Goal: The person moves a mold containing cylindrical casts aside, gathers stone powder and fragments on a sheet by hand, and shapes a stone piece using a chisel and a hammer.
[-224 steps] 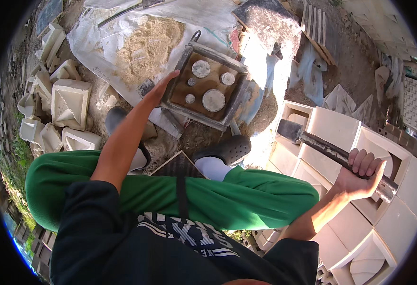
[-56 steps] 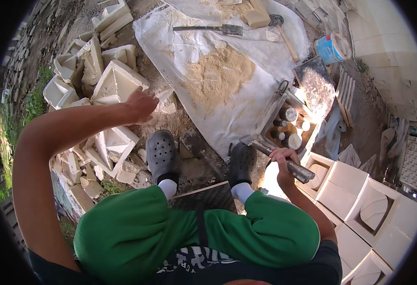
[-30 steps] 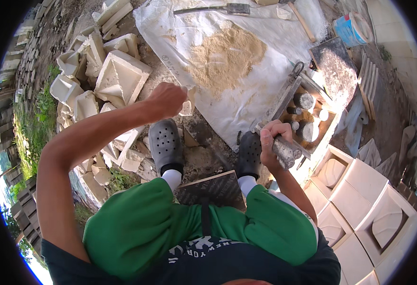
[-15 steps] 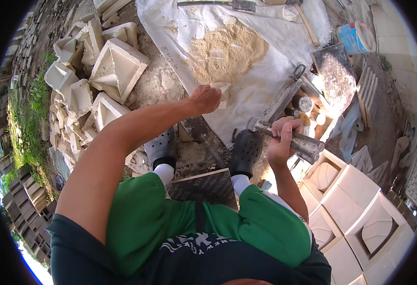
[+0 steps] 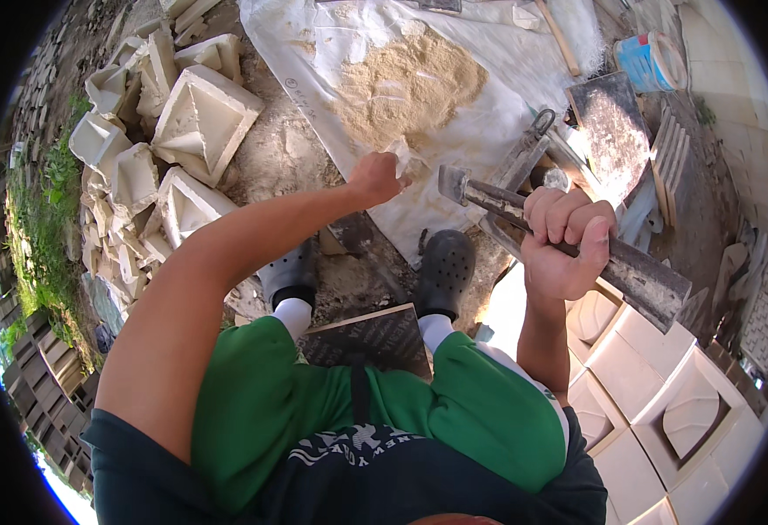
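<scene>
My right hand (image 5: 568,236) is wrapped around a long, grey-smeared metal bar (image 5: 651,284) with a small flat plate at its far-left end. The bar is raised and slants from upper left to lower right. My left hand (image 5: 377,179) is closed on a pale crumpled piece (image 5: 399,150), thin like plastic or cloth; its exact kind is unclear. That hand hovers over the white sheet (image 5: 436,188), just below a heap of sandy powder (image 5: 410,83). Behind the raised bar lies a dirty metal frame (image 5: 524,157) with a loop at its upper end, partly covered.
Hollow cream cast blocks (image 5: 205,122) are piled at the left. Pale tiles with leaf-like reliefs (image 5: 690,420) stand at the lower right. A blue-and-white bucket (image 5: 651,63), a dusty board (image 5: 611,122) and a wooden handle (image 5: 559,39) lie at the upper right. A dark board (image 5: 371,341) sits between my legs.
My right hand has lifted the metal bar up and to the right, away from the metal frame. My left hand has shifted only slightly, with the pale piece still in it.
</scene>
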Available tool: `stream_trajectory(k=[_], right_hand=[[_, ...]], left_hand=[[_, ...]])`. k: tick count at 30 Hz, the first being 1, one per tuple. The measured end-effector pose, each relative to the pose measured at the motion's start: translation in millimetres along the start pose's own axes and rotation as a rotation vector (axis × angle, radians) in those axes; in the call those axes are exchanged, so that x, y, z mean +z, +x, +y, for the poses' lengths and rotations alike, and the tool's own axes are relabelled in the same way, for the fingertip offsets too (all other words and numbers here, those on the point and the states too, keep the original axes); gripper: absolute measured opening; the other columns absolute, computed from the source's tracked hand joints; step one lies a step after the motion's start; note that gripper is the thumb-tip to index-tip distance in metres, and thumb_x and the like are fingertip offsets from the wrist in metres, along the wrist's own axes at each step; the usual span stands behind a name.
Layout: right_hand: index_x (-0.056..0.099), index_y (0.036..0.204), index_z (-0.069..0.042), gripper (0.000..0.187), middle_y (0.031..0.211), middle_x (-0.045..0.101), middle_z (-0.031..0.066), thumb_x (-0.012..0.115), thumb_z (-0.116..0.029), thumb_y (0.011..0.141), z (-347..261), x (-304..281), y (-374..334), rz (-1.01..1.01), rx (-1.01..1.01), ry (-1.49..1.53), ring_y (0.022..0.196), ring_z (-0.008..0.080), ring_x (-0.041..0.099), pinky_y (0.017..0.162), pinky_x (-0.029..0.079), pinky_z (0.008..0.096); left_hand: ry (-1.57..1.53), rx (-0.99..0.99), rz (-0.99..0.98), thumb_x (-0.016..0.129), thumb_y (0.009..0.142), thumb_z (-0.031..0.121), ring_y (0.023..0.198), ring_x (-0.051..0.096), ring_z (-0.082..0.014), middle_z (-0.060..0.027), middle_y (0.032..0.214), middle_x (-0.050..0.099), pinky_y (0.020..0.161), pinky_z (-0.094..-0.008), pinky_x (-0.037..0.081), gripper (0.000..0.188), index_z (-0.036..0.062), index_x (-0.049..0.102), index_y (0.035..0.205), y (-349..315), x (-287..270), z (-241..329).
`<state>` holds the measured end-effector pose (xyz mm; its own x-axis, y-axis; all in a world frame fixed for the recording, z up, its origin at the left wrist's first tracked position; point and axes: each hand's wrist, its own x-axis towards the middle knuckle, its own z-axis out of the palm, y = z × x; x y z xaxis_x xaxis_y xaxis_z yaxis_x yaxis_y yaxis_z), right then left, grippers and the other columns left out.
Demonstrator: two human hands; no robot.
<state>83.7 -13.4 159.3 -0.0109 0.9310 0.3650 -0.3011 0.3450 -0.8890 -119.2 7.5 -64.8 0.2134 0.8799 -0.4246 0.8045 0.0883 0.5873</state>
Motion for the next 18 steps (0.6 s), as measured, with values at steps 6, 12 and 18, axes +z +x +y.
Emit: stream_trajectory(k=[6,12,18], right_hand=[[0.033,0.068,-0.008,0.026,0.057,0.034,0.003,0.047,-0.012,0.09,62.4,-2.9,-19.6,0.065,0.087,-0.091,0.05,0.0125,0.029,0.049,0.028,0.0307],[0.031,0.066,-0.01,0.028,0.054,0.032,0.0022,0.045,-0.013,0.09,12.6,0.6,4.3,0.128,0.17,0.046,0.047,0.0123,0.026,0.047,0.027,0.0303],[0.031,0.065,-0.01,0.027,0.054,0.032,0.0022,0.044,-0.011,0.089,41.3,-6.8,-6.0,0.178,0.084,0.023,0.046,0.0121,0.027,0.046,0.027,0.0314]], left_hand=[[0.015,-0.015,-0.115,0.068,0.083,0.041,0.088,0.065,-0.0401,-0.0243,0.087,0.067,0.079,-0.0482,0.05,0.045,-0.0035,0.067,0.088,-0.4,-13.7,20.5],[0.037,0.052,-0.028,0.068,0.084,0.039,0.072,0.063,-0.0415,-0.0227,0.07,0.063,0.07,-0.0499,0.047,0.042,-0.0021,0.065,0.078,-3.2,0.2,0.7],[0.024,0.093,-0.03,0.065,0.088,0.037,0.074,0.063,-0.042,-0.0236,0.072,0.063,0.071,-0.0507,0.047,0.041,-0.0032,0.066,0.082,0.3,-0.2,5.4]])
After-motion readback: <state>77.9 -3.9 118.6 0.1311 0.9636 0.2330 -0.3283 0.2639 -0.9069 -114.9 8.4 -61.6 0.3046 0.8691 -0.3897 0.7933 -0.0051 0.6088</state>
